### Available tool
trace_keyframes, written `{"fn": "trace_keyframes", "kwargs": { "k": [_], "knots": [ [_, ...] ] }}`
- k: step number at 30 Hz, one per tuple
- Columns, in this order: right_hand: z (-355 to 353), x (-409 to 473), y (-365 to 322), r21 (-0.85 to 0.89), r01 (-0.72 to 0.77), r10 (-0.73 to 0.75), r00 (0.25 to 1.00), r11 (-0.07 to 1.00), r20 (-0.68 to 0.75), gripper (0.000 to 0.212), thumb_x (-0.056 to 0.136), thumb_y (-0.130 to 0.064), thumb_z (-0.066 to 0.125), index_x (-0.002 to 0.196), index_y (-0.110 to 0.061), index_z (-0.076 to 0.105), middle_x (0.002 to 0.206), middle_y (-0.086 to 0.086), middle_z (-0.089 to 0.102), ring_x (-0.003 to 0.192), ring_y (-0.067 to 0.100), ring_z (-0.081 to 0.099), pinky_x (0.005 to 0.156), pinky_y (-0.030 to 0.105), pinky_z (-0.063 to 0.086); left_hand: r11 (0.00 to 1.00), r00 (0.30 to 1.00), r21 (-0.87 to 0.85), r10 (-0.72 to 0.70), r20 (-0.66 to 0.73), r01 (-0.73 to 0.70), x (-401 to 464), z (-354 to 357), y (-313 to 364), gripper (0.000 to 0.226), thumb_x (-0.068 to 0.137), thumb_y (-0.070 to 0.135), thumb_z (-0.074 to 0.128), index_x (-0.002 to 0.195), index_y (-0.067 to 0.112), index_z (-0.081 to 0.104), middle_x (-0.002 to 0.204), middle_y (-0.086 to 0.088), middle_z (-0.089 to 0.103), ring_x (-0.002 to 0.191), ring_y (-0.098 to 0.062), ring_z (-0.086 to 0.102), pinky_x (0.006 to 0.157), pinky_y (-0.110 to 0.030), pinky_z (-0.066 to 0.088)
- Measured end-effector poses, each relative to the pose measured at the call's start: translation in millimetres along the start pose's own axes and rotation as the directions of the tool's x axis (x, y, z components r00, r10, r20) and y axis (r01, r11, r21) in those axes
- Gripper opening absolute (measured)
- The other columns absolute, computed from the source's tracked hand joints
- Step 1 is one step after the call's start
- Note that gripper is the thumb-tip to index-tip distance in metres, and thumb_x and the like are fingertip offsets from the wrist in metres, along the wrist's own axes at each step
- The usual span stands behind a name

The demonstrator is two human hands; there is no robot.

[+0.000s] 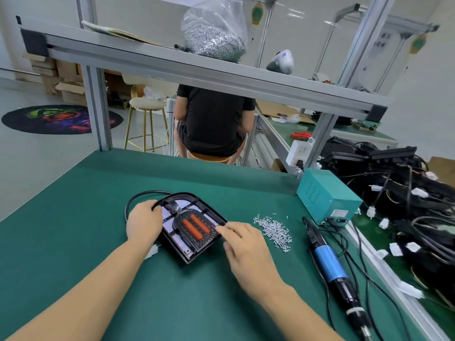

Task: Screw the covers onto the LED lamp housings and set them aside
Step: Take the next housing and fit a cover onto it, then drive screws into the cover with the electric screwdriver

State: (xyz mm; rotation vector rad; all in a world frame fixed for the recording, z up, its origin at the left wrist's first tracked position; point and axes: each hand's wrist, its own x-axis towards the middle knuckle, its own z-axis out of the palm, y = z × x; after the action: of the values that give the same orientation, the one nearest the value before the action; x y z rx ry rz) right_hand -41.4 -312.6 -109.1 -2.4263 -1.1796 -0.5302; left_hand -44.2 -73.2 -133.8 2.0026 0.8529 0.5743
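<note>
Lamp housing (189, 226) lies mid-mat, nearer the left edge. Left hand (144, 223) rests curled over its left rim, gripping it. Right hand (242, 244), fingers loosely extended, fingertips touch the right rim; screw pile (274, 230) just beside.

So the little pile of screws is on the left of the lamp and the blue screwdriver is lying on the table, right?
Not quite. The screws are on the right of the lamp, between it and the screwdriver, as the head view shows. The rest is right: the blue screwdriver lies on the table, and neither hand holds it.
</note>
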Motion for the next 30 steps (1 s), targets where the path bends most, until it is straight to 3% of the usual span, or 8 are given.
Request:
{"fn": "trace_keyframes", "kwargs": {
  "k": [2,5,8,12,16,18,22,30],
  "knots": [
    [-7.6,-10.7,24.7,-0.057,-0.124,0.123,0.992,0.991,-0.019,0.035,0.081,0.009,0.066,0.114,-0.002,0.069,0.110,0.010,0.068,0.101,0.031,0.064,0.092,0.036,0.050,0.995,1.000,0.097,0.024,0.011,-0.025,0.4,-2.5,2.0,0.020,0.087,0.004,0.043,0.077,-0.001,0.059,0.073,-0.018,0.062,0.071,-0.036,0.055,0.060,-0.032,0.040],
    [-24.2,-26.7,62.3,-0.161,-0.368,0.378,0.925,0.916,0.035,0.042,0.092,0.005,0.048,0.133,-0.004,0.055,0.134,0.010,0.054,0.121,0.029,0.049,0.104,0.030,0.035,0.980,0.998,0.190,0.054,0.017,-0.057,0.2,-8.5,8.8,0.019,0.088,0.008,0.046,0.084,0.001,0.063,0.086,-0.020,0.065,0.087,-0.039,0.059,0.072,-0.039,0.048],
    [-43.2,-47.2,98.1,-0.263,-0.547,0.565,0.825,0.795,-0.011,0.041,0.100,-0.011,0.045,0.140,-0.008,0.045,0.142,0.005,0.044,0.127,0.023,0.040,0.105,0.027,0.031,0.954,0.977,0.242,0.202,-0.072,-0.179,-5.7,-11.7,27.3,0.027,0.092,0.012,0.051,0.115,0.006,0.065,0.117,-0.017,0.061,0.110,-0.037,0.050,0.087,-0.044,0.045],
    [-57.3,-64.3,124.8,-0.335,-0.716,0.766,0.642,0.613,0.031,0.030,0.099,-0.030,0.045,0.121,-0.009,0.049,0.129,0.007,0.049,0.116,0.026,0.044,0.086,0.031,0.039,0.837,0.826,0.071,0.547,-0.132,-0.543,-44.7,4.1,72.9,0.019,0.089,0.005,0.057,0.104,0.007,0.068,0.105,-0.008,0.061,0.100,-0.025,0.051,0.087,-0.034,0.038],
    [-55.0,-63.7,131.2,-0.306,-0.781,0.835,0.540,0.545,0.107,0.035,0.098,-0.040,0.047,0.111,-0.008,0.050,0.118,0.010,0.052,0.108,0.028,0.048,0.079,0.034,0.041,0.664,0.655,-0.131,0.748,0.107,-0.736,-97.3,45.4,104.6,0.009,0.085,0.005,0.063,0.092,0.008,0.068,0.090,-0.002,0.059,0.085,-0.019,0.055,0.081,-0.030,0.042],
    [-54.4,-61.0,133.0,-0.313,-0.784,0.841,0.528,0.536,0.119,0.037,0.097,-0.042,0.047,0.113,-0.008,0.050,0.119,0.011,0.051,0.109,0.028,0.047,0.077,0.033,0.040,0.674,0.625,-0.194,0.736,0.259,-0.713,-114.2,72.5,106.8,0.007,0.087,0.010,0.062,0.090,0.011,0.069,0.088,0.000,0.059,0.083,-0.018,0.056,0.081,-0.030,0.044],
    [-54.8,-57.7,132.5,-0.336,-0.788,0.853,0.510,0.515,0.112,0.041,0.096,-0.047,0.047,0.119,-0.013,0.049,0.121,0.010,0.047,0.110,0.028,0.047,0.074,0.032,0.038,0.802,0.666,-0.148,0.570,0.482,-0.579,-123.4,116.7,97.2,0.013,0.088,0.013,0.058,0.093,0.014,0.070,0.092,0.000,0.062,0.084,-0.016,0.054,0.081,-0.030,0.044],
    [-48.9,-64.3,131.4,-0.316,-0.804,0.859,0.505,0.504,0.087,0.050,0.097,-0.051,0.043,0.136,-0.021,0.038,0.116,0.009,0.039,0.084,0.027,0.049,0.067,0.031,0.041,0.811,0.712,0.066,0.467,0.523,-0.581,-120.2,148.7,91.6,0.017,0.090,0.018,0.057,0.099,0.022,0.070,0.096,0.004,0.057,0.094,-0.019,0.056,0.078,-0.028,0.045]
  ]
}}
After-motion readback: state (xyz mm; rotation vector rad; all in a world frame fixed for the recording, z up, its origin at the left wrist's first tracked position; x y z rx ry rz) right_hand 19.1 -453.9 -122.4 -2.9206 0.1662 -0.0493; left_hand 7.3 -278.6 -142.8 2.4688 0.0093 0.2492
